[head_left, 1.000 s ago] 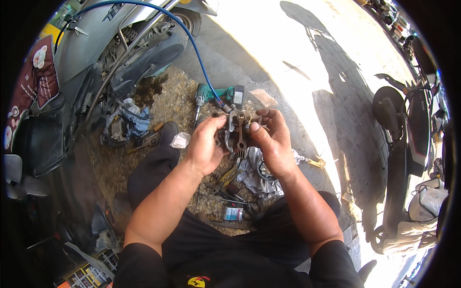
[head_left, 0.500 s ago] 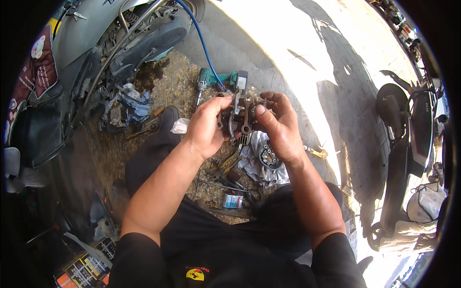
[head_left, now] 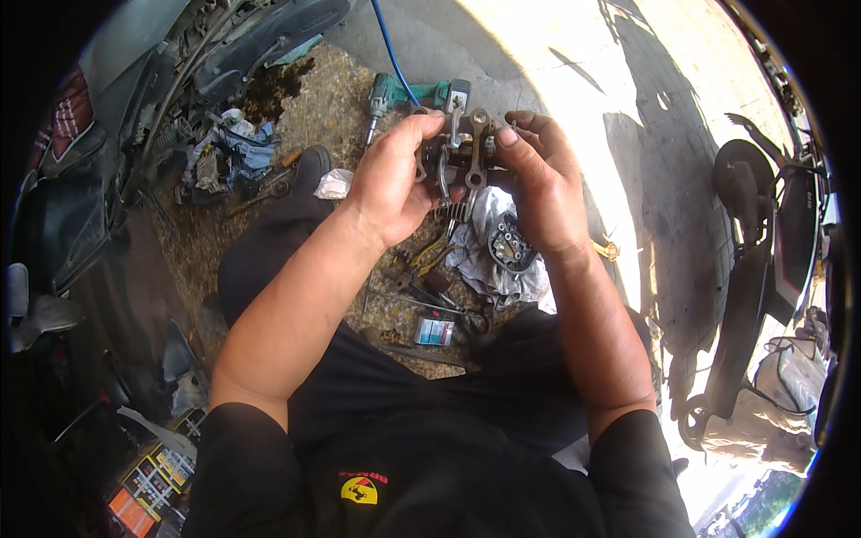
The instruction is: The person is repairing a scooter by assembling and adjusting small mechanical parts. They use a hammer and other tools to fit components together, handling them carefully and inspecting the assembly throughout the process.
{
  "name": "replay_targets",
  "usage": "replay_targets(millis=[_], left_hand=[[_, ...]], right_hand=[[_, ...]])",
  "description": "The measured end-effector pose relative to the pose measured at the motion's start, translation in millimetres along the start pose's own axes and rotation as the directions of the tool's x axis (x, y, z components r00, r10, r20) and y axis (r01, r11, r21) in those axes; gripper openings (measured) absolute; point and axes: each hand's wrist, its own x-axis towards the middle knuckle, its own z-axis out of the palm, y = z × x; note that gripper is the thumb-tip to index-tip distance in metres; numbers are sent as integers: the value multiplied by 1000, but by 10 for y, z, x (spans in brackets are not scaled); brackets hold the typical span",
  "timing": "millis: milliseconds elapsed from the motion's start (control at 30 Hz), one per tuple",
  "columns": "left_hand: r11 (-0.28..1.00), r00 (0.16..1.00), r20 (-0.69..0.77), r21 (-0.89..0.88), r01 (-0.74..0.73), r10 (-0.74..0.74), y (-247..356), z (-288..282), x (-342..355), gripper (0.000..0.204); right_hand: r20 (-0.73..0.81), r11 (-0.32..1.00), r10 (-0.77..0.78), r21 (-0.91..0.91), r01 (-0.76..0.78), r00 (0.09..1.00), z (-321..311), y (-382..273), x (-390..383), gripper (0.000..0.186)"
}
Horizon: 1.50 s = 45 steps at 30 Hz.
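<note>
Between my two hands, over the work area, is a greasy metal engine part [head_left: 476, 154] that looks like a rocker arm assembly, with bare metal arms standing out from it. My left hand [head_left: 395, 170] grips its left side, thumb on top and fingers curled underneath. On the right side my right hand [head_left: 543, 179] holds it with the thumb pressed toward it and the fingers behind. The part's underside is hidden. Below it, a dark rounded tray-like part [head_left: 511, 247] with several bolts or nuts in it lies on a grey-white rag [head_left: 480, 278].
A green cordless impact driver [head_left: 386, 94] and a blue hose [head_left: 386, 40] lie beyond my hands. Yellow-handled pliers [head_left: 432, 257] and a small box [head_left: 434, 332] rest between my legs. Scooter bodywork [head_left: 269, 45] stands at the far left, an electric scooter [head_left: 749, 242] at right.
The engine part and both hands now appear higher in the view, slightly to the right. The surroundings have shifted upward too, as the view tilted. Both hands keep their hold.
</note>
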Motion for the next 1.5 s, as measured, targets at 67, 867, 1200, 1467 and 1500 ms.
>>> replay_targets(millis=[67,867,1200,1467,1500], left_hand=[[1000,1000,4,-13,0,0,-12,13,-7,31],[998,995,-80,-2,-57,57,-44,65,-3,27],[994,997,31,75,-77,74,26,108,-21,30],[970,988,-2,191,-153,156,-18,150,-106,38],[958,988,-27,250,-138,149,-29,155,-122,42]], right_hand=[[-23,1000,20,2,-20,1000,11,-3,-2,53],[-10,996,40,78,-39,999,-26,0,36,57],[5,981,167,97,-167,986,-130,-88,67,40],[13,964,187,188,-186,982,-173,-63,124,38],[35,957,179,226,-182,983,-166,-59,134,39]])
